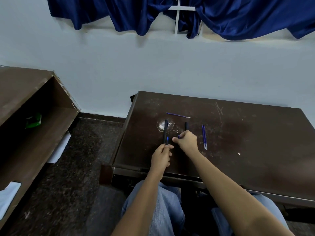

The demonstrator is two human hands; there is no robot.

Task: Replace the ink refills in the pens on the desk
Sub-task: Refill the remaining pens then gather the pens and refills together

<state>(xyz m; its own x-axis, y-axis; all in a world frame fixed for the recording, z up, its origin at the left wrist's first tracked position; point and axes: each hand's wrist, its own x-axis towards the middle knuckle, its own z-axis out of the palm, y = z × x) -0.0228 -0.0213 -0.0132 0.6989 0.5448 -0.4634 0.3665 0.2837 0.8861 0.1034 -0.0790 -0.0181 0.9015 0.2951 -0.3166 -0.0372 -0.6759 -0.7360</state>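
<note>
On the dark brown desk (238, 137), my left hand (161, 156) grips the near end of a black pen (165, 132) that points away from me. A small blue tip (167, 138) shows beside that pen just above the hand. My right hand (186, 140) pinches a small blue piece (178, 136) between thumb and fingers. A second black pen (186, 126) lies just beyond the right hand, partly hidden by it. Two blue refills (204, 137) lie side by side to the right. One more blue refill (178, 115) lies crosswise farther back.
A pale worn patch (164, 125) marks the desk under the left pen. To the left stands a brown open shelf unit (34, 116) with a green packet (33, 120) inside. Dark speckled floor (76, 167) lies between. The wall and blue curtains (170, 14) are behind the desk.
</note>
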